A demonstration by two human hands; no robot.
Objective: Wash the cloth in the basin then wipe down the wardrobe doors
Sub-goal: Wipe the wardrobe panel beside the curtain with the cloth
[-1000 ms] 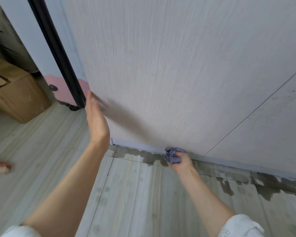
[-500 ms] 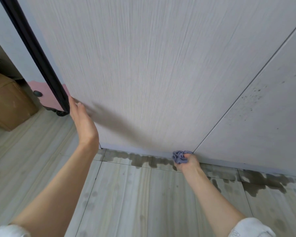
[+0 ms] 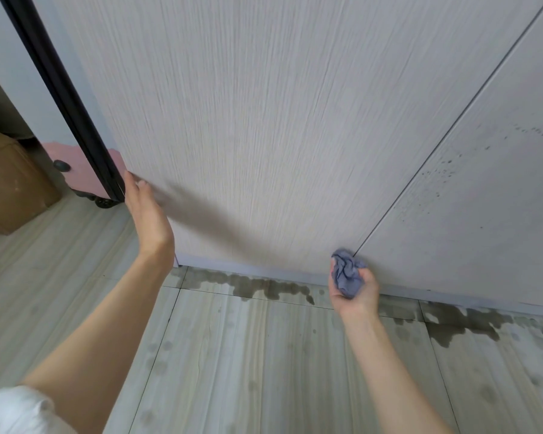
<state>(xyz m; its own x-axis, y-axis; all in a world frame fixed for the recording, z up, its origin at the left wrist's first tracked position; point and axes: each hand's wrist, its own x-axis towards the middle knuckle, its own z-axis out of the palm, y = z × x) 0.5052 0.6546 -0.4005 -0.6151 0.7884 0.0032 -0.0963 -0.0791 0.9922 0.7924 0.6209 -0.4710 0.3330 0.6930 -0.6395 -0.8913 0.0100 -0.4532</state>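
Note:
A pale wood-grain wardrobe door fills the upper view, with a second door to its right across a thin dark seam. My right hand grips a crumpled blue-grey cloth at the bottom of that seam, just above the baseboard. My left hand rests with straight fingers against the lower left edge of the wood-grain door, beside its black edge strip. The right door carries dark specks and damp marks.
Wet patches darken the floor tiles along the baseboard, with more to the right. A cardboard box stands at the left. A pink item on small wheels sits behind the black strip.
My right hand has drawn the cloth slightly back from the door bottom and turned palm-up, so more of the cloth shows. My left hand stays at the door's edge.

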